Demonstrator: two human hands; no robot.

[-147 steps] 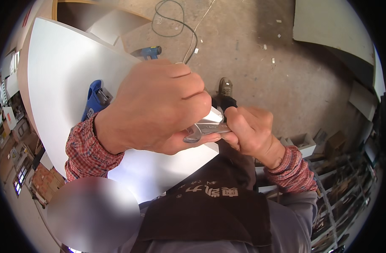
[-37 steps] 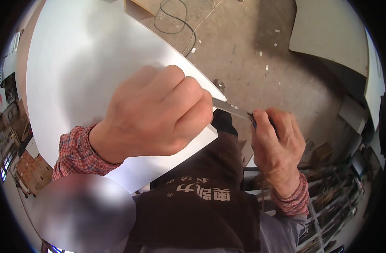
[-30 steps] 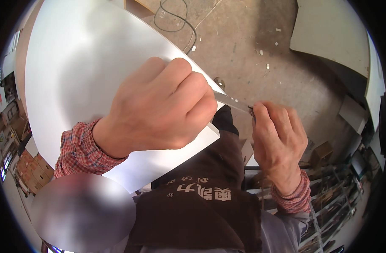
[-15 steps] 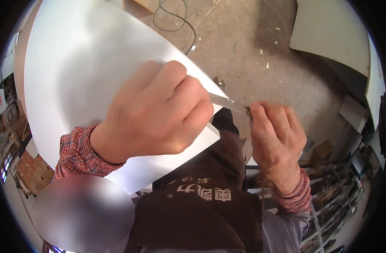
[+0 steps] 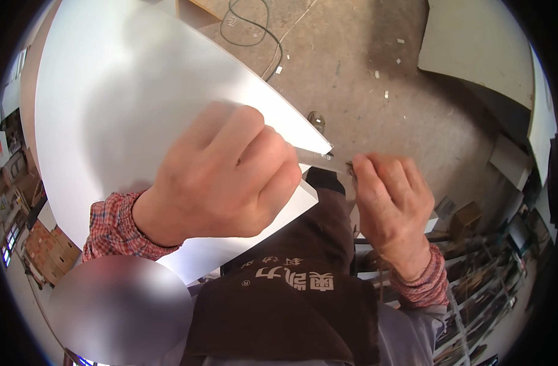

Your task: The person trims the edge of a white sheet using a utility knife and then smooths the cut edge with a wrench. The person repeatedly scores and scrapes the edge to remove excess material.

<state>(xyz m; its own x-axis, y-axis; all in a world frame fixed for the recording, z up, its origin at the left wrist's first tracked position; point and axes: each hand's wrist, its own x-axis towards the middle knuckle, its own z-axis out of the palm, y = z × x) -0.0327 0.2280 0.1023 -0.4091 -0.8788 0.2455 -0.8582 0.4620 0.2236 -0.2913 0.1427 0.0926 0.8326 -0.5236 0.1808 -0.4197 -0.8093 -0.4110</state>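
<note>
A large white panel (image 5: 132,104) lies at the left, its corner pointing toward the middle of the view. Across that corner runs a thin, flat, file-like metal bar (image 5: 318,160), slightly blurred. My left hand (image 5: 230,174) is closed over the panel, fingers wrapped round one end of the bar. At the other end, my right hand (image 5: 394,204) grips it beyond the panel's edge, with a small dark tip showing by the thumb. Small shavings (image 5: 329,152) cling to the panel's corner beside the bar. My fingers hide both ends of the bar.
A dark cable (image 5: 270,36) loops over the concrete floor (image 5: 346,67), where small white scraps lie. Pale boards (image 5: 480,49) stand at the far right. Below them are a cardboard box (image 5: 466,219) and a metal rack (image 5: 474,293). Stacked cartons (image 5: 47,250) sit at the left.
Both hands have shifted a little toward me, the right one also slightly left, and the bar has moved with them along the panel's corner. The panel stays in place.
</note>
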